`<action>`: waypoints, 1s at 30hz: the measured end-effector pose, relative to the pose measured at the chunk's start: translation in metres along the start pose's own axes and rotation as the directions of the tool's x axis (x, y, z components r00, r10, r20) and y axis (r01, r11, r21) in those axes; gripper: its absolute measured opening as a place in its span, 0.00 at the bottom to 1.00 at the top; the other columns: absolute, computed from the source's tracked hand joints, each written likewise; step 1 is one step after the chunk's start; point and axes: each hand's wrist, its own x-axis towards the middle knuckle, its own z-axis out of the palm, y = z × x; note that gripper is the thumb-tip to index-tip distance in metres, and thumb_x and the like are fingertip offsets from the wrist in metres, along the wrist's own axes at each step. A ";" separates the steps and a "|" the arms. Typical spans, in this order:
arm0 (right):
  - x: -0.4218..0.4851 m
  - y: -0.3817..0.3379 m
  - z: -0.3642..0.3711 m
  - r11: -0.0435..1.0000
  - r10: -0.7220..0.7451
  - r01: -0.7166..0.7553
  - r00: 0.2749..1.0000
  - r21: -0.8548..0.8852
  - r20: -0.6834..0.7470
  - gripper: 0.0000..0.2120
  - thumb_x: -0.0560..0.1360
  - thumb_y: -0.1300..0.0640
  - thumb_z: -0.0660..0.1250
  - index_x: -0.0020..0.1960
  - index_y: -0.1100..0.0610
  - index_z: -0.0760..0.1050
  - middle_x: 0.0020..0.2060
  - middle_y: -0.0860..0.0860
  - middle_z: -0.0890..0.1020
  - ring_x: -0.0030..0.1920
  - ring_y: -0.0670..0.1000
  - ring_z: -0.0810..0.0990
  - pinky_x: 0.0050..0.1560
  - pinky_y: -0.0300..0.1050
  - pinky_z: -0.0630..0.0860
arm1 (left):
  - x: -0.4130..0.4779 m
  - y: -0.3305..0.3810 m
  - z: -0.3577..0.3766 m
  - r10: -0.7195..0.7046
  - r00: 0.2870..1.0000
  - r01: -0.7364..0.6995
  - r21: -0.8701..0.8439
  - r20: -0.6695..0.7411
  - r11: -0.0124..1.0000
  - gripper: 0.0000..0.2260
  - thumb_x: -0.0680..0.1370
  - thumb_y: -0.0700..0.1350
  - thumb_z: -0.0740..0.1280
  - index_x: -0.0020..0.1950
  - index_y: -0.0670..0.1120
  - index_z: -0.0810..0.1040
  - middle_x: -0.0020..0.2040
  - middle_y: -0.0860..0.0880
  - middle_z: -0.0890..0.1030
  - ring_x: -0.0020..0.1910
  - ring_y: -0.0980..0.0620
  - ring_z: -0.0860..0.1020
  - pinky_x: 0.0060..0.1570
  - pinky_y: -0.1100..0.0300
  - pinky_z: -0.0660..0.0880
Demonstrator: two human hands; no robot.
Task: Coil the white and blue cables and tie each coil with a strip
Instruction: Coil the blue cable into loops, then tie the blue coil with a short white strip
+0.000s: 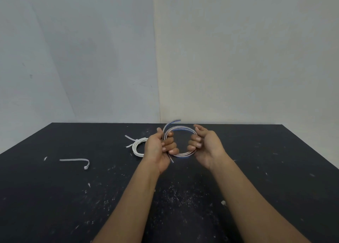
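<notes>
Head view: white coil [138,148], tied, near the table's [275,151] far edge; blue coil [181,127], wound but untied, gripped each side by left hand [157,149] and right hand [206,145]; spare strip [74,160] toward left edge.

Matt black table [55,197], slightly rough-looking, dusted with white flecks and crumbs. Thin blue cable [183,127]: smooth plastic sheath, glossy, catching light along its turns. Thicker white cable [134,149]: smooth plastic, soft sheen. Loose strip [73,159]: flat white plastic, matt. Rear walls [238,59]: plain, matt, faint scuffs.
</notes>
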 end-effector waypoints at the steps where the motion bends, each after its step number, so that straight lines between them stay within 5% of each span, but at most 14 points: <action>1: 0.000 0.000 0.000 1.000 0.003 -0.003 1.000 -0.015 0.014 0.11 0.81 0.66 0.52 0.47 0.55 0.69 0.21 0.48 0.61 0.18 0.45 0.57 0.21 0.34 0.59 | -0.001 0.002 0.000 -0.016 1.000 0.015 0.034 0.010 0.999 0.21 0.84 0.50 0.51 0.35 0.42 0.69 0.20 0.54 0.58 0.16 0.58 0.56 0.20 0.64 0.57; 5: 0.001 -0.004 -0.003 0.998 -0.010 0.011 1.000 -0.054 0.024 0.12 0.80 0.68 0.50 0.49 0.56 0.69 0.20 0.49 0.61 0.18 0.45 0.57 0.21 0.35 0.58 | -0.005 0.006 -0.001 -0.078 0.994 0.070 0.101 0.078 0.992 0.13 0.79 0.42 0.53 0.36 0.43 0.69 0.21 0.54 0.58 0.17 0.57 0.57 0.22 0.63 0.59; 9: 0.002 -0.003 -0.002 0.905 -0.066 0.093 0.995 -0.414 0.078 0.06 0.83 0.58 0.57 0.54 0.57 0.71 0.27 0.53 0.69 0.21 0.48 0.65 0.26 0.42 0.70 | -0.006 0.006 -0.006 -0.051 0.998 0.044 0.169 0.035 0.985 0.14 0.80 0.42 0.53 0.36 0.43 0.68 0.20 0.54 0.58 0.16 0.58 0.56 0.21 0.63 0.56; 13: 0.003 0.002 -0.002 0.491 -0.180 0.297 0.954 -0.819 0.237 0.10 0.81 0.49 0.62 0.60 0.49 0.74 0.46 0.55 0.79 0.35 0.51 0.78 0.37 0.48 0.80 | -0.008 0.010 -0.006 -0.025 1.000 0.021 0.332 0.007 0.943 0.16 0.82 0.44 0.53 0.36 0.44 0.67 0.20 0.54 0.58 0.16 0.59 0.55 0.21 0.64 0.52; 16: 0.009 0.009 -0.005 0.106 -0.323 0.419 0.872 -0.902 0.367 0.12 0.80 0.48 0.62 0.60 0.48 0.79 0.56 0.54 0.76 0.55 0.50 0.76 0.60 0.47 0.74 | -0.011 0.017 -0.005 0.003 1.000 0.003 0.436 -0.013 0.900 0.17 0.83 0.45 0.52 0.35 0.44 0.67 0.19 0.55 0.58 0.16 0.59 0.55 0.21 0.64 0.51; 18: 0.009 0.010 -0.005 0.021 -0.388 0.433 0.834 -0.901 0.392 0.11 0.79 0.47 0.65 0.57 0.46 0.81 0.56 0.50 0.73 0.57 0.47 0.72 0.61 0.43 0.70 | -0.012 0.021 -0.007 0.027 0.999 -0.011 0.495 -0.027 0.869 0.18 0.84 0.45 0.52 0.35 0.43 0.67 0.20 0.54 0.57 0.17 0.59 0.54 0.21 0.64 0.51; 21: 0.005 0.008 -0.002 0.078 -0.385 0.478 0.824 -0.875 0.416 0.06 0.75 0.46 0.71 0.50 0.45 0.83 0.45 0.42 0.81 0.44 0.40 0.78 0.46 0.37 0.74 | -0.012 0.026 -0.010 0.045 0.999 -0.024 0.501 -0.030 0.865 0.18 0.83 0.45 0.52 0.35 0.43 0.68 0.20 0.54 0.57 0.17 0.59 0.54 0.20 0.65 0.51; 24: 0.003 0.011 0.002 0.091 -0.356 0.481 0.834 -0.872 0.423 0.06 0.73 0.48 0.73 0.48 0.49 0.83 0.40 0.46 0.84 0.38 0.46 0.83 0.40 0.38 0.77 | -0.012 0.030 -0.013 0.038 0.999 -0.017 0.461 -0.036 0.887 0.17 0.83 0.44 0.53 0.35 0.43 0.68 0.20 0.54 0.58 0.16 0.59 0.54 0.18 0.66 0.53; 30: 0.005 0.017 0.008 0.429 -0.217 0.358 0.932 -0.830 0.290 0.09 0.76 0.50 0.71 0.48 0.55 0.83 0.38 0.54 0.85 0.31 0.51 0.84 0.40 0.46 0.80 | -0.012 0.032 -0.025 0.033 0.996 0.001 0.378 -0.085 0.926 0.18 0.83 0.46 0.53 0.35 0.42 0.69 0.20 0.54 0.58 0.16 0.59 0.54 0.17 0.66 0.52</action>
